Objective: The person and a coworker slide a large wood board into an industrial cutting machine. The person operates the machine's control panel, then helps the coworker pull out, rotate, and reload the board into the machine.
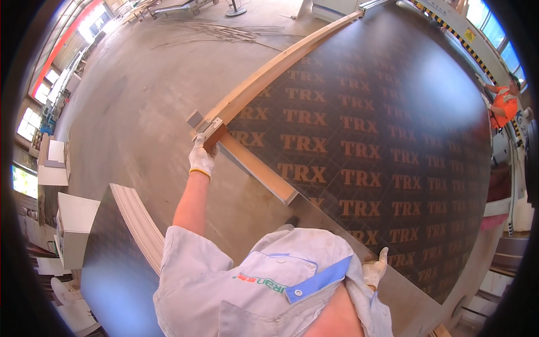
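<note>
A large dark panel (415, 168) with repeated orange printed lettering fills the right half. A long pale wooden rail (269, 67) runs along its far left edge, meeting a short wooden strip (258, 168) at a corner block (213, 130) with metal fittings. My left hand (202, 156), in a white glove, grips that corner block from below. My right hand (375, 268), also gloved, holds the panel's near edge, thumb upright, fingers partly hidden. A bare metal-grey band (337, 224) runs along this edge.
A co-worker (499, 106) in orange has gloved hands at the panel's far right edge, beside a machine (466, 28) with yellow-black striping. Stacked boards (129, 219) stand at lower left, pale panels (78, 224) beside them. Long thin strips (224, 35) lie on the floor (123, 112) behind.
</note>
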